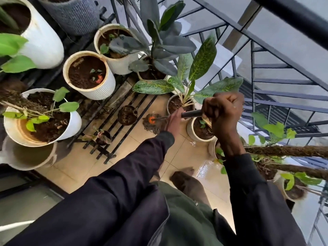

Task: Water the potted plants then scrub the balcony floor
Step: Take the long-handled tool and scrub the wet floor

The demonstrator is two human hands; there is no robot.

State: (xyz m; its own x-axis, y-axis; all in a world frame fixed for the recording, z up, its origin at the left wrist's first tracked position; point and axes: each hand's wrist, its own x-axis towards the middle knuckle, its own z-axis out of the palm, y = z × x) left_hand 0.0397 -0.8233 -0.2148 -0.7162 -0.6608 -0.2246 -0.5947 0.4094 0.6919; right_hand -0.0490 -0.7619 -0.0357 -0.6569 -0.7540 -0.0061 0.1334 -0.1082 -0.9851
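A mop with an orange collar and grey-brown strings (152,123) stands on the beige tiled balcony floor (85,162). Its dark handle (191,114) runs up toward me. My right hand (224,110) grips the top of the handle in a fist. Lower on the shaft, my left hand (174,119) holds it just above the mop head. White ribbed pots with soil (88,75) and leafy plants (202,57) surround the mop.
A black metal plant rack (113,128) stands left of the mop, with small dark pots on its lower bars. A black railing (276,71) closes the right side. Wet tiles (205,169) shine near my foot (186,183). A white watering jug (28,155) sits lower left.
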